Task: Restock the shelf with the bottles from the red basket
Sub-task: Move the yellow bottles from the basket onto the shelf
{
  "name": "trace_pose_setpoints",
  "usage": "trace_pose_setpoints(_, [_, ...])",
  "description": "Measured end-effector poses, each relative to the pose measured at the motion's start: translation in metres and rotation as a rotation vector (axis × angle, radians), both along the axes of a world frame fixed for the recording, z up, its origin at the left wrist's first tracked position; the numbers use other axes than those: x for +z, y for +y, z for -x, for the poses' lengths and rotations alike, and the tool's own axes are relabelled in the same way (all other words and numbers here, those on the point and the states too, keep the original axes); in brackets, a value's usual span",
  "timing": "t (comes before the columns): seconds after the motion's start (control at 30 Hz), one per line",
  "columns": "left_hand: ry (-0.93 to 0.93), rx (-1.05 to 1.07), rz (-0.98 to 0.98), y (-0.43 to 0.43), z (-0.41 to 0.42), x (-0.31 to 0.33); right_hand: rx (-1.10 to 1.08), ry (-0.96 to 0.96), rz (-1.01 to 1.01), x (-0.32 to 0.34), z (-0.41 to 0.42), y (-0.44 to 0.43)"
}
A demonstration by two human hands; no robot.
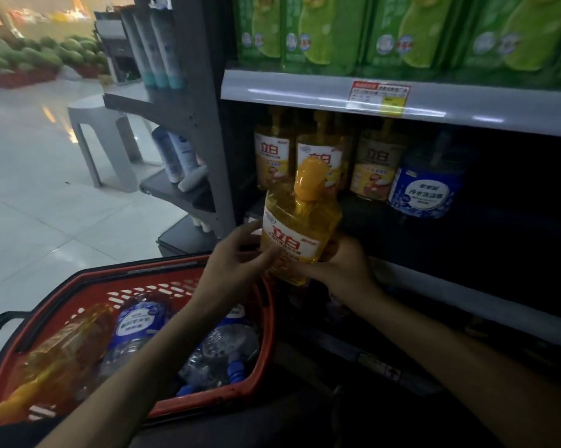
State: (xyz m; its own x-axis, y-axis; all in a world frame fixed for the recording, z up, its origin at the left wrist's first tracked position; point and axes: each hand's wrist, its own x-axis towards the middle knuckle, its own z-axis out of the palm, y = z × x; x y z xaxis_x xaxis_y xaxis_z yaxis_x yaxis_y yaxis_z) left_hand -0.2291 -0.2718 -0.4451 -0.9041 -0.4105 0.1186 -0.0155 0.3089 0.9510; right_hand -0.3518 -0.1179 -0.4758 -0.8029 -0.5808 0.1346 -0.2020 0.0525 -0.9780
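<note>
1. Yellow bottle (300,227), centre frame: red "立白" on its white label. Smaller print beneath is illegible.
2. Shelved yellow bottles (272,156), above centre: same "立白" on the labels.
3. Blue bottle (424,189), right of centre: "冷水洗洁精", barely legible.
4. Price tag (381,97), upper right: print too blurred.

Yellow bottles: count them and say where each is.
5: three yellow bottles on the shelf; one between left hand and right hand; one in the red basket. Others may hide behind.
</note>
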Motion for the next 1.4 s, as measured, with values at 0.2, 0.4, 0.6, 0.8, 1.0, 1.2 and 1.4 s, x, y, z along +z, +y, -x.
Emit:
trace_pose_setpoints(0.2, [0.137,-0.089,-0.035,0.033,0.051,-0.003,-0.181,0.099,0.035,0.000,0.024,0.014])
trace_pose_setpoints(0.4, [0.229,-0.131,0.019,0.045,0.107,-0.005,-0.324,0.213,0.110,-0.003,0.063,0.019])
trace_pose_setpoints(0.6, [0.221,-0.133,-0.032,0.042,0.156,-0.023,-0.466,0.257,0.027,-0.015,0.104,0.011])
trace_pose_setpoints(0.8, [0.199,-0.171,-0.076,0.036,0.188,-0.025,-0.571,0.220,-0.014,-0.019,0.132,0.005])
trace_pose_setpoints(1.0, [0.217,-0.232,-0.130,0.037,0.209,-0.036,-0.698,0.179,-0.069,-0.012,0.154,-0.004])
trace_pose_setpoints(1.2, [0.197,-0.180,-0.189,0.038,0.217,-0.044,-0.746,0.228,-0.163,-0.017,0.164,-0.013])
trace_pose_setpoints(1.4, [0.162,-0.186,-0.227,0.042,0.219,-0.043,-0.751,0.241,-0.177,-0.019,0.165,-0.016])
